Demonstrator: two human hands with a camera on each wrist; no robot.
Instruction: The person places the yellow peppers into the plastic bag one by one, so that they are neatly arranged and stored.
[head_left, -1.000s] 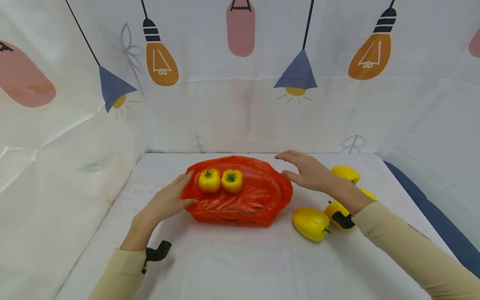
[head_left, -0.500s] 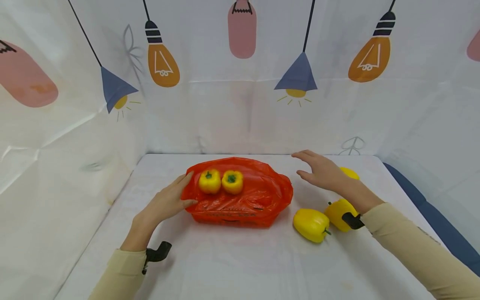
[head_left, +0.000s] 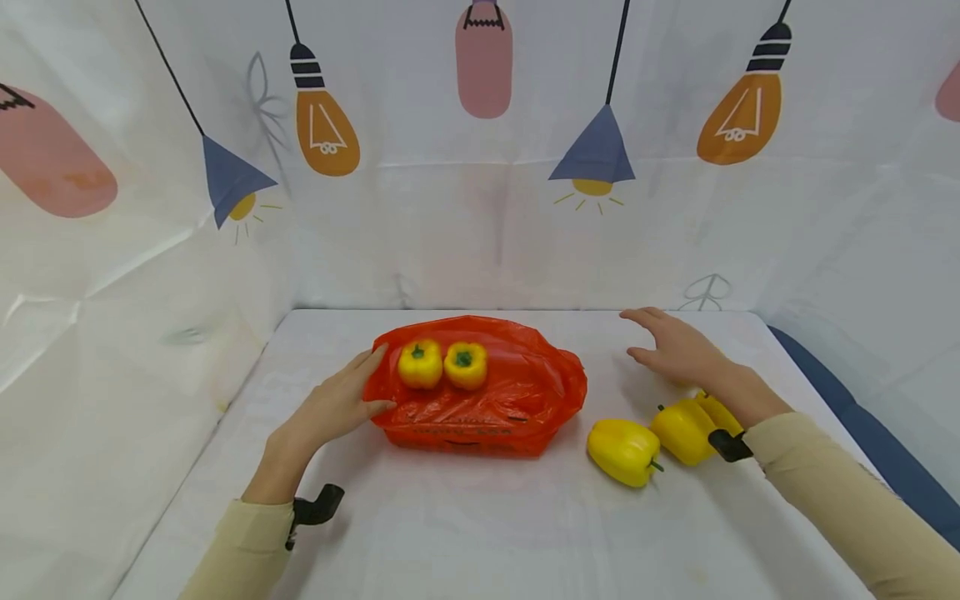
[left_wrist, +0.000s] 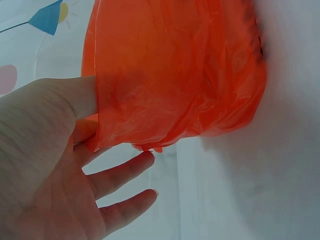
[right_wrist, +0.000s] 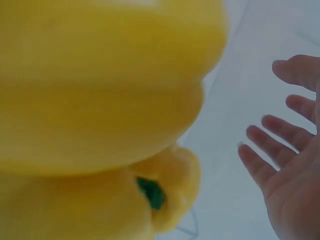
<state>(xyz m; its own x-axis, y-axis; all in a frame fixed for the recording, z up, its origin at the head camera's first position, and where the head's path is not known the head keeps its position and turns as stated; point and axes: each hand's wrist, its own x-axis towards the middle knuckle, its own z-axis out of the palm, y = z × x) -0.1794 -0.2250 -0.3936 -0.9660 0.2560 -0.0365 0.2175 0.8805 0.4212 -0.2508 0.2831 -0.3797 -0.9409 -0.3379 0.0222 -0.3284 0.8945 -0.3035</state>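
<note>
A red plastic bag (head_left: 517,383) stands with its mouth open near the middle of the table. Two yellow bell peppers (head_left: 466,366) sit side by side in it, stems up. My left hand (head_left: 330,408) is at the bag's left side. In the left wrist view its thumb reaches behind the red plastic (left_wrist: 160,75), while other fingers extend outside, fairly straight. My right hand (head_left: 678,350) hovers over the right part of the table, holding nothing, fingers spread. Below it lie yellow bell peppers (head_left: 684,431), partly hidden by hand and wrist; they loom close in the right wrist view (right_wrist: 100,90).
Another yellow bell pepper (head_left: 622,452) lies on its side between the bag and the group at the right. A white cloth covers the table (head_left: 480,525). White sheeting printed with lamps (head_left: 420,225) hangs behind and at the sides. Each wrist wears a black mount (head_left: 318,505).
My right hand has moved right, away from the bag's right edge to over the loose peppers. The left hand, the bag and the two peppers in it stay put.
</note>
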